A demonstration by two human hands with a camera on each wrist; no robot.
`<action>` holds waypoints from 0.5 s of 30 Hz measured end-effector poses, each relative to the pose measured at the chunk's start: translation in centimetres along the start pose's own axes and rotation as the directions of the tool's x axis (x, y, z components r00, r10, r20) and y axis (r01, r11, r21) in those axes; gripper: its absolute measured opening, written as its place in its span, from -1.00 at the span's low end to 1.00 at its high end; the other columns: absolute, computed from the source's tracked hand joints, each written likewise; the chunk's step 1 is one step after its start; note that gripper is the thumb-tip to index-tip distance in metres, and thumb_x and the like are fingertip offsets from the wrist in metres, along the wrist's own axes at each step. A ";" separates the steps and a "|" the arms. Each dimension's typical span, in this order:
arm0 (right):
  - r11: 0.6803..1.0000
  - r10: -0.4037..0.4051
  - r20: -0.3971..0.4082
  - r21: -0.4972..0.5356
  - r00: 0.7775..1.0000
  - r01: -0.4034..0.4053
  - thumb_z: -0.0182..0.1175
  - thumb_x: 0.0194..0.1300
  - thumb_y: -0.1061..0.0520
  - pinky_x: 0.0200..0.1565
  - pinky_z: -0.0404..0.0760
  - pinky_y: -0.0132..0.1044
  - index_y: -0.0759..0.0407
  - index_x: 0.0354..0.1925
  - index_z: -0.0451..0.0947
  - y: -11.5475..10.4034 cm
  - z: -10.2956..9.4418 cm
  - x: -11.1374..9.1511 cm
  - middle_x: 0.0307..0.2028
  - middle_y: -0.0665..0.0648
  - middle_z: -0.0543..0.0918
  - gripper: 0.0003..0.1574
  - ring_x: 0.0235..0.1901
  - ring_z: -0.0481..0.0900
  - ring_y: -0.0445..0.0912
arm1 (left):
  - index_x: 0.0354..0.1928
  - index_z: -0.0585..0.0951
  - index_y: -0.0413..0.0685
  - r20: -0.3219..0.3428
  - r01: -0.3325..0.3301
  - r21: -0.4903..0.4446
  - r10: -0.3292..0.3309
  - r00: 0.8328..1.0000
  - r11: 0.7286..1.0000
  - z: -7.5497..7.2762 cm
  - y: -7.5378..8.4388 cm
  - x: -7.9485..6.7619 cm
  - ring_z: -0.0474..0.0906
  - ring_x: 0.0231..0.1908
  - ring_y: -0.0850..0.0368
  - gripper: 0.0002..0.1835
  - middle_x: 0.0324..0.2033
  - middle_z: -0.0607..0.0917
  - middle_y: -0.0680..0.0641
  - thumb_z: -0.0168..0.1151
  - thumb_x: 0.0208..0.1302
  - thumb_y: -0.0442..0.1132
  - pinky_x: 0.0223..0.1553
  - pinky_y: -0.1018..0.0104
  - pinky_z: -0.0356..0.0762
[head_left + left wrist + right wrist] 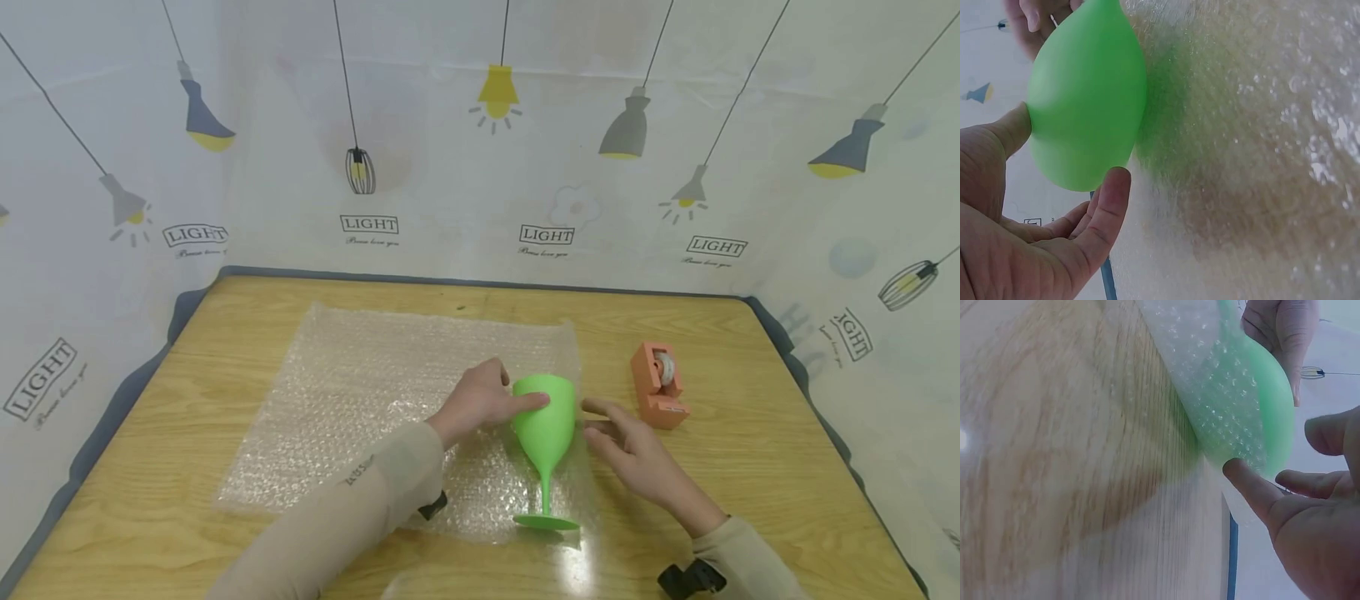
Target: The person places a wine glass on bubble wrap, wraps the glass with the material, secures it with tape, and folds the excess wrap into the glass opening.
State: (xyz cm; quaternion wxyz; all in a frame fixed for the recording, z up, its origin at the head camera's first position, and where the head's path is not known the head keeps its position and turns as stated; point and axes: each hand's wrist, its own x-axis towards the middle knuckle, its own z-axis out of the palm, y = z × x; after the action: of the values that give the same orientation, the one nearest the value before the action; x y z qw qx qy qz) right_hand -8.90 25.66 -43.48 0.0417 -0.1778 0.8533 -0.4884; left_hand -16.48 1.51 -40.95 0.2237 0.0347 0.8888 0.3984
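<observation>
A bright green goblet (545, 425) lies on its side on a sheet of bubble wrap (360, 367), mouth away from me and foot toward me. My left hand (483, 396) holds it near the mouth. Its thumb (1013, 128) lies on the upper side of the bowl, and the index fingertip (1116, 181) is at the rim's lower side. My right hand (630, 450) is at the goblet's right, fingers spread and slightly bent. In the right wrist view, its index fingertip (1235, 467) meets the raised edge of the wrap, which partly covers the bowl.
An orange tape dispenser (660, 385) with a roll of tape stands to the right of my right hand. The wooden table (780, 467) is bounded at the back and sides by a lamp-printed cloth (450, 167).
</observation>
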 end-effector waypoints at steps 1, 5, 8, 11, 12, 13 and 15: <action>1.000 -0.001 -0.008 -0.002 1.000 0.001 0.05 0.58 0.29 0.11 0.71 -0.15 0.57 0.38 0.29 -0.1 0.0 0.0 0.31 0.57 0.45 -0.46 0.16 0.61 0.35 | 0.14 0.50 -0.22 -0.002 0.000 0.004 0.000 1.000 1.000 0.0 0.0 0.0 0.59 -0.24 -0.03 -0.16 -0.09 0.64 -0.17 0.46 0.12 0.34 -0.27 0.12 0.69; 0.999 -0.040 -0.047 -0.002 0.998 0.040 0.07 0.53 0.37 0.07 0.73 -0.23 0.56 0.34 0.35 -0.3 0.4 0.3 0.26 0.54 0.51 -0.51 0.10 0.65 0.34 | 0.16 0.50 -0.22 -0.007 0.003 0.003 -0.003 1.000 1.000 -0.2 0.1 -0.1 0.60 -0.22 -0.04 -0.16 -0.08 0.65 -0.18 0.47 0.13 0.32 -0.25 0.10 0.71; 0.998 -0.062 -0.070 0.015 0.996 0.064 0.11 0.48 0.43 0.07 0.72 -0.29 0.56 0.31 0.37 -0.3 0.6 0.5 0.23 0.55 0.52 -0.51 0.08 0.66 0.35 | 0.17 0.50 -0.23 -0.012 -0.006 0.005 0.006 1.000 1.000 -0.3 0.0 -0.1 0.61 -0.20 -0.05 -0.17 -0.07 0.66 -0.19 0.47 0.14 0.31 -0.22 0.10 0.72; 0.998 -0.059 -0.082 0.029 0.995 0.061 0.15 0.44 0.45 0.09 0.71 -0.30 0.54 0.31 0.39 -0.3 0.8 0.6 0.24 0.54 0.52 -0.49 0.09 0.66 0.35 | 0.16 0.51 -0.23 -0.015 -0.021 0.009 0.021 1.000 1.000 -0.4 -0.2 -0.2 0.61 -0.19 -0.05 -0.19 -0.08 0.66 -0.19 0.47 0.15 0.28 -0.21 0.10 0.72; 0.998 -0.056 -0.084 0.032 0.995 0.059 0.16 0.43 0.45 0.09 0.71 -0.28 0.53 0.31 0.39 -0.3 0.8 0.6 0.24 0.54 0.52 -0.48 0.09 0.65 0.35 | 0.16 0.51 -0.23 -0.017 -0.025 0.011 0.025 1.000 1.000 -0.5 -0.2 -0.2 0.61 -0.19 -0.04 -0.20 -0.08 0.67 -0.19 0.48 0.16 0.28 -0.21 0.10 0.72; 0.998 -0.050 -0.085 0.036 0.995 0.054 0.17 0.43 0.45 0.10 0.71 -0.27 0.52 0.31 0.39 -0.3 0.9 0.7 0.25 0.54 0.51 -0.48 0.10 0.65 0.35 | 0.15 0.51 -0.24 -0.018 -0.028 0.009 0.028 0.999 1.000 -0.5 -0.3 -0.2 0.61 -0.20 -0.04 -0.21 -0.09 0.67 -0.19 0.48 0.16 0.26 -0.22 0.11 0.72; 0.998 -0.046 -0.086 0.048 0.995 0.050 0.19 0.41 0.46 0.10 0.72 -0.21 0.53 0.32 0.38 -0.3 1.0 0.8 0.25 0.54 0.50 -0.45 0.10 0.64 0.36 | 0.14 0.51 -0.23 -0.018 -0.027 0.000 0.027 0.999 1.000 -0.6 -0.4 -0.3 0.61 -0.21 -0.03 -0.23 -0.11 0.66 -0.17 0.49 0.16 0.25 -0.24 0.12 0.72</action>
State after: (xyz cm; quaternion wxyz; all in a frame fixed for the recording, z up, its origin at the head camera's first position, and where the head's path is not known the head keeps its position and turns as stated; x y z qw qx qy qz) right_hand -9.30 24.47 -43.63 -0.0019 -0.1765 0.8372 -0.5176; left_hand -16.45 0.77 -40.75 0.2104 0.0433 0.8901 0.4019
